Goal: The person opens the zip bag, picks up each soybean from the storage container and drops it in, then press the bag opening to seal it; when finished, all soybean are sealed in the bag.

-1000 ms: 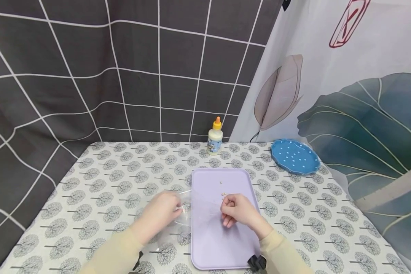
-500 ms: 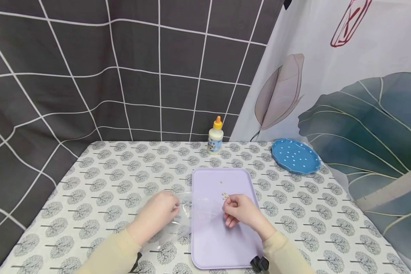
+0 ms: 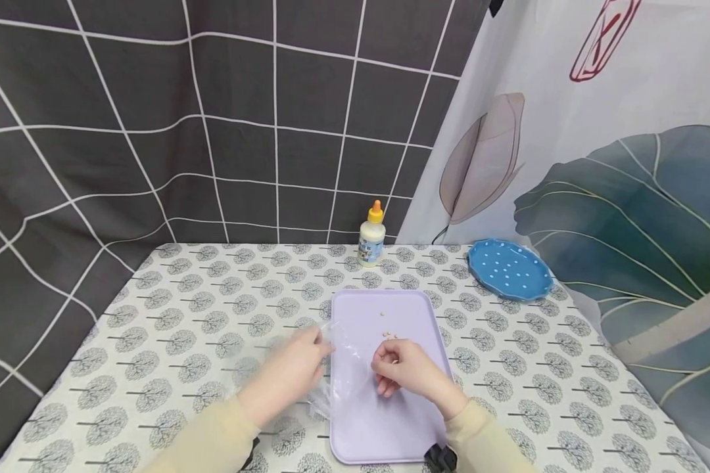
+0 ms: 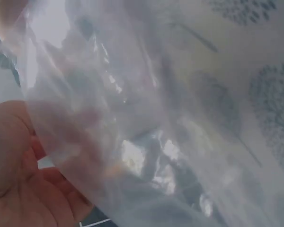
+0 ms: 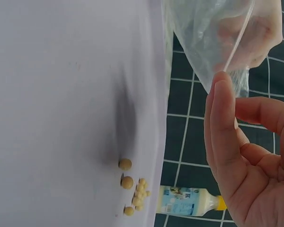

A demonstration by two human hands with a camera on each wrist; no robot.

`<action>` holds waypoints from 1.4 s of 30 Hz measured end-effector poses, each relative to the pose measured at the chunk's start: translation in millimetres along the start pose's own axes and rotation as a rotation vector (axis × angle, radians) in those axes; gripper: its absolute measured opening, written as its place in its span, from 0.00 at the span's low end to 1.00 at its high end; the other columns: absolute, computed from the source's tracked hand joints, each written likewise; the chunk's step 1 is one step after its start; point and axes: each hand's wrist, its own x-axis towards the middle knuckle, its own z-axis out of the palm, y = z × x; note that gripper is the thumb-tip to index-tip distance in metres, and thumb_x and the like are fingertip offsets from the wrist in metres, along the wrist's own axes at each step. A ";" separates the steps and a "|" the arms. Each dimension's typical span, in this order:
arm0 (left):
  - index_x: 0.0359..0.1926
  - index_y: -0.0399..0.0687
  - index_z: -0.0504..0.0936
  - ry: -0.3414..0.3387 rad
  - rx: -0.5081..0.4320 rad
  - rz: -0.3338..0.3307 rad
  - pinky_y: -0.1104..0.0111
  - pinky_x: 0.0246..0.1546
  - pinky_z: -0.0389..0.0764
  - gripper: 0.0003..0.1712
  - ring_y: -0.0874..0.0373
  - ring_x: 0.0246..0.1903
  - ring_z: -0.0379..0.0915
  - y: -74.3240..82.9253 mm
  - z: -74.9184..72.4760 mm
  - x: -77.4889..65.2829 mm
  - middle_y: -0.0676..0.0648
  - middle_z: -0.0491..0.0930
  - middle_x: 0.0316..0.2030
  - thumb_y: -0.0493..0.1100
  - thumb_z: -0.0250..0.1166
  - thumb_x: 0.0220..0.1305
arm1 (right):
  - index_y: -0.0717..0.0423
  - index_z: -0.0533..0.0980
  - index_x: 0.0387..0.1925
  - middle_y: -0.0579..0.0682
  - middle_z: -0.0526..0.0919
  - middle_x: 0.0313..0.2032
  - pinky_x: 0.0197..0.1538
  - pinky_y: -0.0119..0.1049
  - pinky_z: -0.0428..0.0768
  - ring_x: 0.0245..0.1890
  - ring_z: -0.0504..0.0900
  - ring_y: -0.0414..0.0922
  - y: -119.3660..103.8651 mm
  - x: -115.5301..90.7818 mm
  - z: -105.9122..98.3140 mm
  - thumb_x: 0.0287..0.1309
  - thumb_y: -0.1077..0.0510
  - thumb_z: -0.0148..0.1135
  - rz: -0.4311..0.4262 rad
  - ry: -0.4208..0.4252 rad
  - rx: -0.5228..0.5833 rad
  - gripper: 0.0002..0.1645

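Note:
A clear plastic bag hangs between my hands, over the left side of the lilac tray. My left hand grips the bag; in the left wrist view its curled fingers show partly through the film. My right hand is over the middle of the tray. In the right wrist view, its thumb meets two long fingers, pinching right where the bag's edge ends. Several small round beige beads lie on the tray beyond this hand.
Behind the tray stands a squeeze bottle with a yellow cap and orange tip. A blue polka-dot dish lies at the back right of the tree-print tablecloth. A dark checked curtain hangs behind the table.
My left hand has moved right, toward the tray's left edge, its fingers now pointing across it. The bag bunches closer to the right hand, which has shifted slightly left.

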 end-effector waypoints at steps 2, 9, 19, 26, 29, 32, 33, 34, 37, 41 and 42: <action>0.53 0.44 0.81 -0.015 -0.027 -0.022 0.70 0.36 0.79 0.22 0.59 0.36 0.72 1.2 0.3 0.1 0.48 0.75 0.39 0.34 0.67 0.54 | 0.68 0.74 0.33 0.59 0.80 0.24 0.26 0.40 0.83 0.18 0.81 0.44 -0.2 0.2 1.0 0.59 0.65 0.58 -0.001 -0.004 0.000 0.07; 0.60 0.44 0.75 -0.023 -0.077 -0.083 0.58 0.53 0.76 0.28 0.48 0.51 0.74 2.7 4.0 0.2 0.40 0.77 0.51 0.35 0.66 0.55 | 0.68 0.74 0.32 0.53 0.79 0.22 0.26 0.40 0.83 0.19 0.82 0.46 -0.6 0.6 3.4 0.60 0.65 0.58 0.001 -0.017 0.004 0.06; 0.61 0.49 0.74 0.022 0.116 0.023 0.74 0.22 0.72 0.36 0.63 0.22 0.73 -1.7 8.1 0.7 0.52 0.82 0.27 0.44 0.73 0.48 | 0.62 0.76 0.30 0.51 0.80 0.22 0.26 0.34 0.80 0.20 0.81 0.44 1.6 0.5 0.2 0.58 0.62 0.61 -0.035 0.022 -0.153 0.05; 0.62 0.50 0.71 0.010 0.160 0.018 0.76 0.18 0.65 0.41 0.65 0.18 0.68 -2.4 4.9 2.0 0.54 0.79 0.23 0.48 0.75 0.44 | 0.55 0.77 0.27 0.48 0.80 0.20 0.24 0.30 0.72 0.20 0.77 0.44 5.8 0.2 -13.5 0.56 0.50 0.65 -0.057 0.081 -0.341 0.13; 0.64 0.49 0.69 0.003 0.146 -0.005 0.74 0.20 0.69 0.44 0.63 0.18 0.69 -3.5 2.9 2.4 0.54 0.79 0.23 0.49 0.75 0.44 | 0.56 0.76 0.28 0.47 0.80 0.20 0.26 0.30 0.72 0.21 0.78 0.43 8.8 -1.8 -20.9 0.52 0.50 0.68 -0.036 0.080 -0.319 0.14; 0.65 0.49 0.67 0.015 0.134 -0.009 0.72 0.24 0.74 0.46 0.62 0.21 0.72 -5.1 1.8 2.7 0.54 0.79 0.24 0.49 0.76 0.43 | 0.56 0.76 0.27 0.45 0.77 0.19 0.24 0.30 0.71 0.20 0.75 0.41 13.5 -4.0 -25.9 0.48 0.54 0.71 -0.022 0.069 -0.338 0.12; 0.65 0.49 0.67 0.019 0.132 -0.006 0.71 0.25 0.74 0.46 0.62 0.21 0.73 -5.5 1.5 2.6 0.54 0.79 0.24 0.49 0.76 0.43 | 0.56 0.76 0.26 0.43 0.75 0.18 0.24 0.30 0.71 0.19 0.73 0.40 15.2 -4.7 -26.8 0.47 0.56 0.72 -0.018 0.069 -0.365 0.11; 0.65 0.49 0.67 0.020 0.131 -0.004 0.71 0.25 0.75 0.46 0.62 0.22 0.73 -5.8 1.2 2.6 0.55 0.80 0.24 0.49 0.76 0.43 | 0.55 0.77 0.26 0.43 0.74 0.18 0.23 0.30 0.70 0.18 0.71 0.39 16.8 -5.6 -27.5 0.45 0.57 0.72 -0.016 0.069 -0.392 0.11; 0.65 0.49 0.67 0.019 0.132 0.005 0.72 0.24 0.74 0.46 0.62 0.22 0.74 -5.9 0.8 2.4 0.54 0.80 0.25 0.49 0.76 0.43 | 0.52 0.77 0.25 0.43 0.69 0.17 0.22 0.31 0.68 0.18 0.66 0.39 20.0 -6.9 -27.7 0.42 0.61 0.73 0.000 0.072 -0.466 0.10; 0.64 0.50 0.68 0.006 0.134 0.001 0.73 0.21 0.71 0.45 0.62 0.20 0.73 -4.5 1.0 2.4 0.54 0.80 0.25 0.50 0.76 0.43 | 0.51 0.76 0.24 0.44 0.69 0.17 0.23 0.32 0.68 0.18 0.67 0.40 21.3 -6.5 -26.0 0.40 0.63 0.73 0.000 0.061 -0.542 0.11; 0.64 0.50 0.68 0.001 0.134 0.000 0.73 0.20 0.70 0.45 0.63 0.20 0.72 -4.2 1.3 2.5 0.54 0.80 0.24 0.50 0.76 0.43 | 0.50 0.76 0.24 0.44 0.70 0.17 0.23 0.32 0.69 0.18 0.68 0.40 21.9 -6.0 -25.5 0.39 0.64 0.73 -0.001 0.056 -0.562 0.11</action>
